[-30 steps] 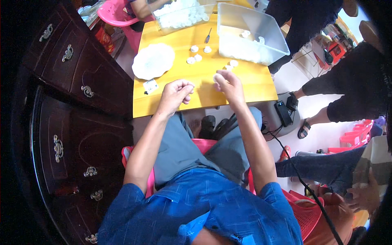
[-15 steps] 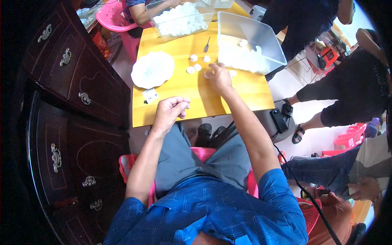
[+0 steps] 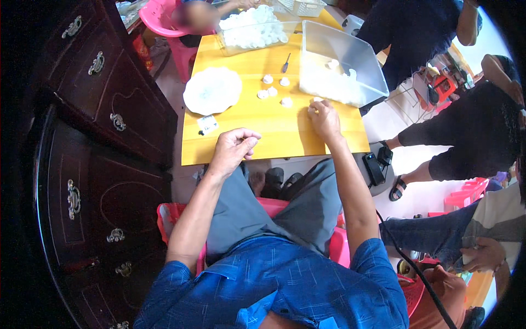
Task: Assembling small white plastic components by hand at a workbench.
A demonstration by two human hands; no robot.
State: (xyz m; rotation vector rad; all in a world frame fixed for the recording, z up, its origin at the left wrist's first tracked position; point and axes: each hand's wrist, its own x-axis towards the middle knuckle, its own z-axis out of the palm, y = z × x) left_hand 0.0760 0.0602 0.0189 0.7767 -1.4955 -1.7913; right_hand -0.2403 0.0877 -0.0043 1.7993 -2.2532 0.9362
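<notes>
On the yellow table [image 3: 246,118], my right hand [image 3: 327,122] has its fingertips closed round a small white round plastic piece [image 3: 312,109], partly covered by the fingers. Left of it lies another white round piece [image 3: 286,102], with several alike further up. My left hand [image 3: 235,149] hovers over the table's near edge, fingers curled and thumb close to the index finger; whatever is between them, if anything, is too small to make out. Nearest that hand is a small printed packet [image 3: 208,123] with a tiny black item [image 3: 201,132] beside it. A screwdriver [image 3: 286,63] lies beyond the pieces.
A white scalloped plate [image 3: 212,90] stands at the left. At the right is a clear bin [image 3: 372,71] with white parts; another full bin [image 3: 255,37] stands at the far side by a seated person. Dark drawers [image 3: 104,159] flank the left; other people stand right.
My right hand has moved right, off one white piece and onto another. My left hand's index finger has straightened somewhat. The view has shifted slightly.
</notes>
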